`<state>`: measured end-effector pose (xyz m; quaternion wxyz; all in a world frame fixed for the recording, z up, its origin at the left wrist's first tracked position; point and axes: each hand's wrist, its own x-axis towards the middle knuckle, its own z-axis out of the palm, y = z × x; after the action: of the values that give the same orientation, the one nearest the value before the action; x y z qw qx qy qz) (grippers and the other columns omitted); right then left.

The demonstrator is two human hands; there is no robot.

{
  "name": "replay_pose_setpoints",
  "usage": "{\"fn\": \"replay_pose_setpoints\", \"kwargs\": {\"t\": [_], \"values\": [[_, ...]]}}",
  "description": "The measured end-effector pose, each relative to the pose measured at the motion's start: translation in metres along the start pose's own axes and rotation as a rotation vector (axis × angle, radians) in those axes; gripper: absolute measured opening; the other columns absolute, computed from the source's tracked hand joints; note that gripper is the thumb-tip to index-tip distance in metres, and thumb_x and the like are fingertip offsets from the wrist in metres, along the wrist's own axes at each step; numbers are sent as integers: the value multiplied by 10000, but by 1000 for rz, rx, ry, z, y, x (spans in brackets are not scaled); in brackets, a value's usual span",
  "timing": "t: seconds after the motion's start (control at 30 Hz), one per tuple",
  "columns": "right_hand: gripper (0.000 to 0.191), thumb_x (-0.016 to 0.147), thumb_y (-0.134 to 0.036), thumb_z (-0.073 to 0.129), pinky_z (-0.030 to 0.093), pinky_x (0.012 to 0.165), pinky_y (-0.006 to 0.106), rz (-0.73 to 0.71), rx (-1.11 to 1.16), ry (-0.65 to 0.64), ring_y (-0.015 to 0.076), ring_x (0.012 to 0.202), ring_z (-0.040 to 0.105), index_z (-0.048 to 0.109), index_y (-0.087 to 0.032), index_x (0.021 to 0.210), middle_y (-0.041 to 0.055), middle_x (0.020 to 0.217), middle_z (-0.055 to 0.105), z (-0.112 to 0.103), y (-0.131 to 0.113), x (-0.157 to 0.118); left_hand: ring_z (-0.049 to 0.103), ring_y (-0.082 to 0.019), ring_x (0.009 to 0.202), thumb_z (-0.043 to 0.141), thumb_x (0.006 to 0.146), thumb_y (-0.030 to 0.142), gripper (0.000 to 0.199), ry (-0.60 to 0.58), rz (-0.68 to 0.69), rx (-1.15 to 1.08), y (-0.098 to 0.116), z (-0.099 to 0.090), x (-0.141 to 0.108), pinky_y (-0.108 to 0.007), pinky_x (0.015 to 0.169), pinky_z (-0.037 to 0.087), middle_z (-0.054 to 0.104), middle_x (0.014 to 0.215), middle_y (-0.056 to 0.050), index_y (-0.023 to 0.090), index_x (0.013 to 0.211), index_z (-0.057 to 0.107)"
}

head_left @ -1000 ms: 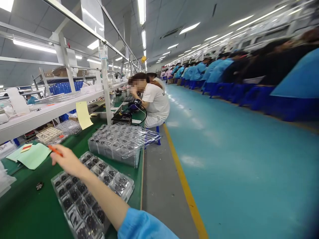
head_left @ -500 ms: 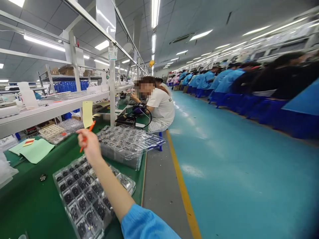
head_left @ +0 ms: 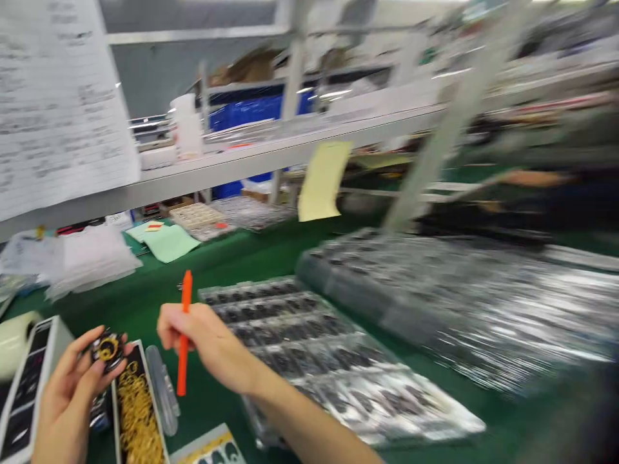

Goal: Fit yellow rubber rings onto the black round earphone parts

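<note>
My left hand (head_left: 72,386) is closed round the edge of a small round black part (head_left: 107,348) with a gold ring on its face. In my right hand (head_left: 207,338) is a slim orange pen-like tool (head_left: 184,332), gripped nearly upright above the green table. Just below and between the hands stands a narrow white box (head_left: 140,412) full of gold-coloured rings. My right forearm passes over a clear compartment tray (head_left: 290,322) that holds dark parts.
A stack of clear trays (head_left: 367,277), smeared by motion, lies on the right. A grey case with dark slots (head_left: 33,380) is at the lower left. Green paper (head_left: 171,241) and plastic bags (head_left: 91,258) lie behind. A yellow note (head_left: 323,183) hangs from the shelf.
The view has swung left and down to the table. My left hand with the round part has come into view. My right hand still holds the orange tool and has moved away from above the trays.
</note>
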<state>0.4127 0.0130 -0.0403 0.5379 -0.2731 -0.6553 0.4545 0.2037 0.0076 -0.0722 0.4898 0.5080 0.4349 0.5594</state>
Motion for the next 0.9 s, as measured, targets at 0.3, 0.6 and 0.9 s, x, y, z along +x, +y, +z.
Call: {"fn": "replay_pose_setpoints", "kwargs": {"t": [0.3, 0.6, 0.9], "values": [[303, 964, -437, 508, 514, 616, 233, -209, -174, 62, 138, 647, 610, 731, -243, 896, 12, 670, 632, 14, 17, -5, 682, -222, 1057, 608, 918, 222, 203, -86, 198, -209, 7, 10, -3, -309, 892, 586, 742, 1054, -60, 205, 1118, 577], [145, 920, -284, 616, 592, 620, 215, -234, -63, 88, 132, 668, 674, 754, -242, 898, 23, 760, 707, 29, 29, -6, 669, -216, 1087, 588, 930, 166, 174, -142, 282, -310, 6, 12, -8, -267, 859, 582, 740, 1071, -39, 233, 1091, 586], [174, 935, -229, 598, 600, 663, 245, -339, 85, 83, 133, 723, 690, 750, -273, 1005, 25, 824, 723, 36, 50, -1, 646, -214, 1127, 586, 930, 158, 186, -142, 287, -292, 8, 4, -6, -274, 937, 542, 734, 1096, -49, 239, 1097, 586]]}}
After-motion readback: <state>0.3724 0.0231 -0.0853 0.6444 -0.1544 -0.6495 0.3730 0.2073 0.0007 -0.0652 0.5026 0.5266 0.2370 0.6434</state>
